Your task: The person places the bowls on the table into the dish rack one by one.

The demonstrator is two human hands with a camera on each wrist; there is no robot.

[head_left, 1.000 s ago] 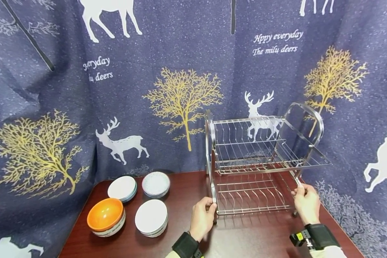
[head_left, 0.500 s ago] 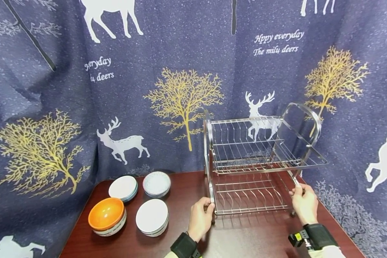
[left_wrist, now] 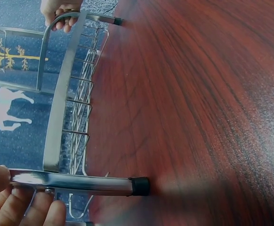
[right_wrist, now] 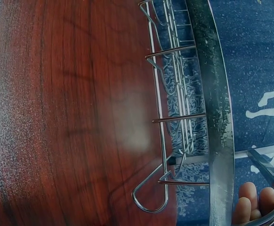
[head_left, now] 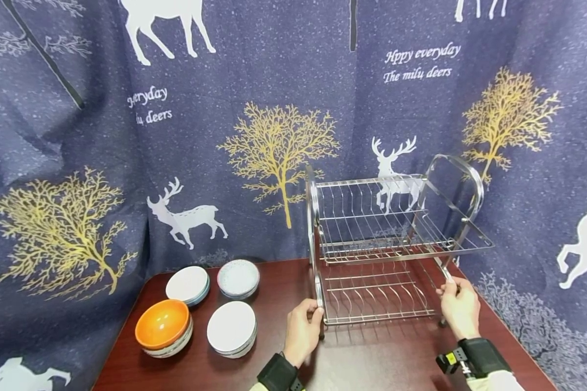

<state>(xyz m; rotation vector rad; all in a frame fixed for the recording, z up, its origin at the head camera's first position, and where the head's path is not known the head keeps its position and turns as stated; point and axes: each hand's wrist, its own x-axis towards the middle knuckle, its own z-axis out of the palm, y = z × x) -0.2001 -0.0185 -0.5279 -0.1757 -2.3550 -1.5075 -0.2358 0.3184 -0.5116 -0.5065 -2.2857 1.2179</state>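
"Toward the right of the tabletop (head_left: 372, 369), what do we hold?"
"Our two-tier metal rack (head_left: 391, 257), upright; our left hand (head_left: 302, 332) pinches its left side frame (left_wrist: 90, 184) between thumb and fingers, our right hand (head_left: 461, 308) curls round the opposite one."
"And beyond our left hand?"
"Four stacks of dishes (head_left: 231, 326), apart from the rack; an orange bowl (head_left: 161, 324) tops one."

At one o'clock from me, the navy curtain (head_left: 293, 65) carries white lettering (head_left: 423, 62) I read: "Hppy everyday", and beneath it "The milu deers". At eleven o'clock it shows me only "eryday" over "deers".
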